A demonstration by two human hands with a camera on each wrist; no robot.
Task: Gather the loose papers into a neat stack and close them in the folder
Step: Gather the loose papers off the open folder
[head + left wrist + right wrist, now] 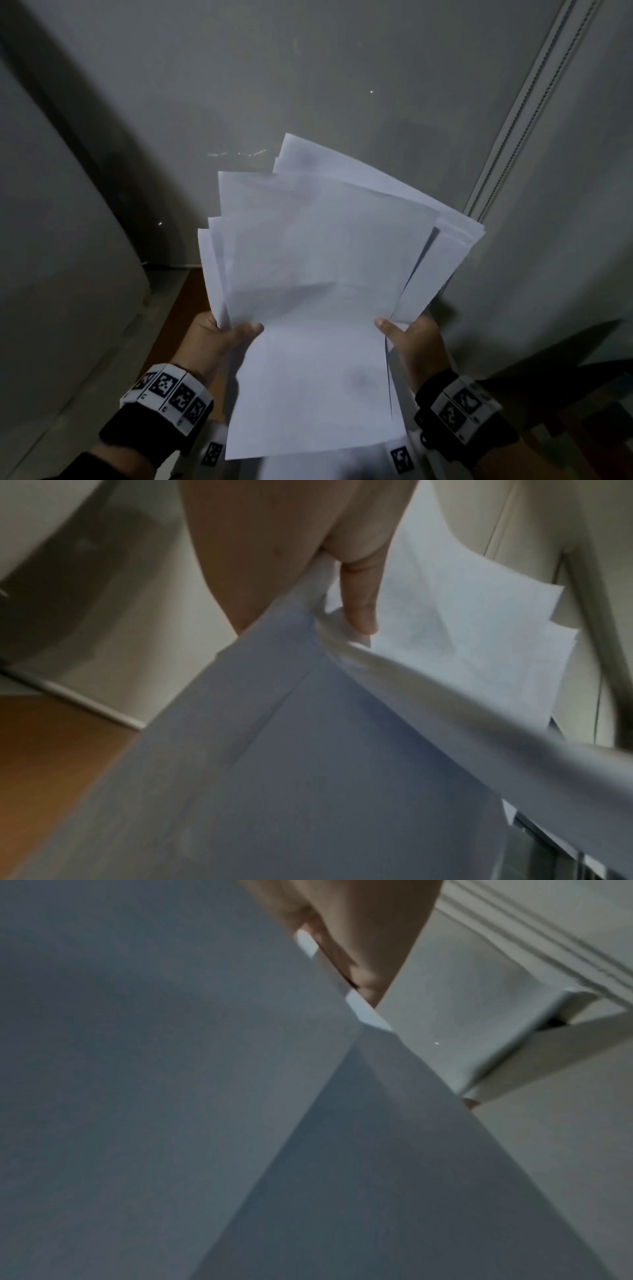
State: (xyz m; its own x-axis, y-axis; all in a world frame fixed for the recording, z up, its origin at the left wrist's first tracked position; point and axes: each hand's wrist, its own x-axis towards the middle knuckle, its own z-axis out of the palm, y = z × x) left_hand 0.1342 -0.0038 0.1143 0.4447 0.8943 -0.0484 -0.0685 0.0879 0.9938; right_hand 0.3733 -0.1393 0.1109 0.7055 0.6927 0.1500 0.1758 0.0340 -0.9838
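Observation:
Several white papers (318,260) are held up in front of me, fanned out unevenly with corners sticking out at the top and sides. My left hand (219,337) grips their left edge, thumb on the front sheet. My right hand (407,337) grips the right edge the same way. In the left wrist view the papers (308,764) fill the frame and a finger (359,607) lies behind a sheet. The right wrist view shows the papers (171,1083) close up with my right hand (346,947) at their edge. No folder is in view.
A closed grey roller blind (308,75) with its bead cord (534,109) hangs straight ahead. A brown wooden surface (178,308) lies below at the left, beside a pale wall (51,222). White tagged pieces (400,459) sit under the papers.

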